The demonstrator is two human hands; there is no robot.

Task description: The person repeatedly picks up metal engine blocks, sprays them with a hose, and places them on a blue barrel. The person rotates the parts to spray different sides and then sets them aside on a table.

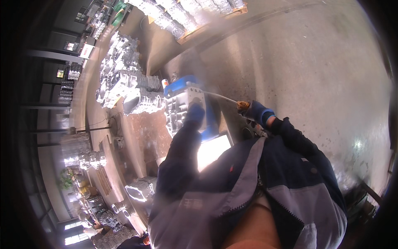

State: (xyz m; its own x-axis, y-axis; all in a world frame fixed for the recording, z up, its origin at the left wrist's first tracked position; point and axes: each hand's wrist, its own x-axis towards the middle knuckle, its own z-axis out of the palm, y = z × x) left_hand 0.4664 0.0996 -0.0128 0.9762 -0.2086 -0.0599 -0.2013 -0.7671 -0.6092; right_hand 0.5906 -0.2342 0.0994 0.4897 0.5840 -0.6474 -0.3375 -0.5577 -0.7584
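Note:
A silvery metal casting (179,108), box-shaped with ribs and holes, stands on the bench in front of me. My left hand (195,114), in a blue glove, lies against its right-hand face. The fingers there are blurred, so their grip is unclear. Out to the right, my right hand (258,113), also gloved, is closed around the orange-brown handle of a tool with a long thin curved rod (219,96). The rod runs left from the handle, and its far end meets the upper right corner of the casting.
A blue fixture (212,122) stands behind and right of the casting. Several more castings (120,70) crowd the bench at the left, near a white bottle with an orange label (165,83). Another casting (141,189) sits lower left. A loaded pallet (211,25) stands on the floor beyond.

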